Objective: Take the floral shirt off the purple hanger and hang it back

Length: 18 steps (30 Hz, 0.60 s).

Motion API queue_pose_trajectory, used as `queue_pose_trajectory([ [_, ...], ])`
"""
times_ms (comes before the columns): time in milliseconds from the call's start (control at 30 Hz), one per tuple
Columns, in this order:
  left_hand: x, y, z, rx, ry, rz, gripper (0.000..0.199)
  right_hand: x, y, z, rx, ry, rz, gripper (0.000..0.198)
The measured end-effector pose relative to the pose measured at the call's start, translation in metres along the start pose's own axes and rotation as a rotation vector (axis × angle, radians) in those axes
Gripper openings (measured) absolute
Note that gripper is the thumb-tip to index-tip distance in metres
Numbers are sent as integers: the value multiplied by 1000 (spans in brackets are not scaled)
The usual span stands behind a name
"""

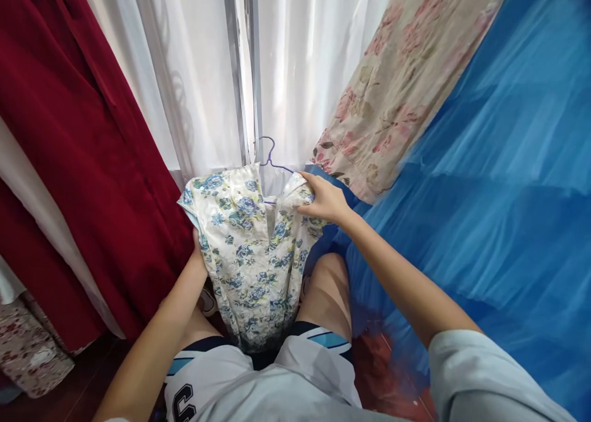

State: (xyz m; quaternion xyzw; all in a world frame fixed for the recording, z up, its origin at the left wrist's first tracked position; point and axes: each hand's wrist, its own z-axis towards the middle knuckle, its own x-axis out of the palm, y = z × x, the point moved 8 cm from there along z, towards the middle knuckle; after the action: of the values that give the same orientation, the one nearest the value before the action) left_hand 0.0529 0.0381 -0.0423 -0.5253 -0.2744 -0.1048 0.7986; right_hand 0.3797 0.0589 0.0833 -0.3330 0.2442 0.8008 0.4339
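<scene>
The left hand (199, 256) lies against the garment (242, 256), its fingers hidden behind, so their grip cannot be told; the garment hangs between both hands, and right of the hanger (269, 160) hook the right hand (325, 199) pinches a shoulder, where level, gentle support should hold the cloth smooth. Red cloth (111, 182) hangs just beside the left fingers, white curtain (300, 71) beyond both, and floral cloth (378, 102) and blue netting (484, 213) crowd the right fingers, likely to catch.
</scene>
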Motion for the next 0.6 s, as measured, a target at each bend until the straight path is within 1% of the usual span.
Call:
queue_pose_trajectory([
  [33,-5,-1,-5,-5,-10,-39,57,-1,5,7,-19,6,-8,91],
  [67,-10,-2,-11,-3,-26,-68,59,-3,10,12,-38,12,-15,91],
  [100,-17,-4,-18,2,-49,-77,56,-5,13,17,-57,19,-22,91],
  [167,-31,-7,-34,21,-98,-28,44,-9,17,22,-101,41,-28,91],
  [233,-44,-8,-50,51,-148,56,42,-11,19,21,-153,63,-18,93],
  [300,-56,-4,-65,73,-187,123,38,-10,21,13,-212,79,8,95],
  [367,-66,4,-77,80,-222,172,35,-3,25,-1,-272,91,37,100],
  [467,-79,20,-88,68,-247,220,33,13,33,-21,-329,77,46,106],
  [533,-87,28,-90,74,-251,257,32,27,42,-31,-362,69,60,105],
  [600,-94,32,-91,91,-250,308,32,38,56,-37,-393,72,135,101],
])
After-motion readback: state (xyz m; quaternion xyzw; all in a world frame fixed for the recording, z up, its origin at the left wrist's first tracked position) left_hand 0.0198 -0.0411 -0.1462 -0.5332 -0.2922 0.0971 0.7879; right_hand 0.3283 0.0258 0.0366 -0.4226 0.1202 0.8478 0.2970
